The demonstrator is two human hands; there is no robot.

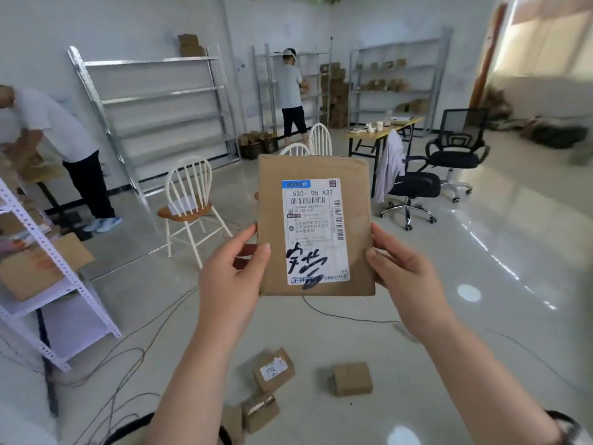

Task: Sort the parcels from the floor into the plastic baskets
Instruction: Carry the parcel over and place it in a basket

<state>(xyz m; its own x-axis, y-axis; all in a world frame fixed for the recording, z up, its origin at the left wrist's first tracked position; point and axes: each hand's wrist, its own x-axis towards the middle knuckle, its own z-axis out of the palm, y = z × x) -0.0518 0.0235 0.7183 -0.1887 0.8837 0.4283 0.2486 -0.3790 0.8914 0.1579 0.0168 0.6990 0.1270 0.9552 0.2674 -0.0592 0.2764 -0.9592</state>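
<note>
I hold a flat brown cardboard parcel (321, 175) upright in front of me, its white shipping label with black handwriting facing the camera. My left hand (231, 281) grips its lower left edge and my right hand (407, 277) grips its lower right edge. On the floor below lie more brown parcels: one with a label (273, 369), a plain one (353, 379), and a taped one (260, 412) by my left forearm. A dark rim (128, 428) at the bottom edge may be a basket; I cannot tell.
White wooden chairs (189, 207) stand ahead. Black office chairs (455, 149) and a yellow table (382, 131) are at the right. Metal shelving (160, 117) lines the walls, and a white rack (54, 268) is at my left. Cables (128, 358) trail over the floor. Two people work at the shelves.
</note>
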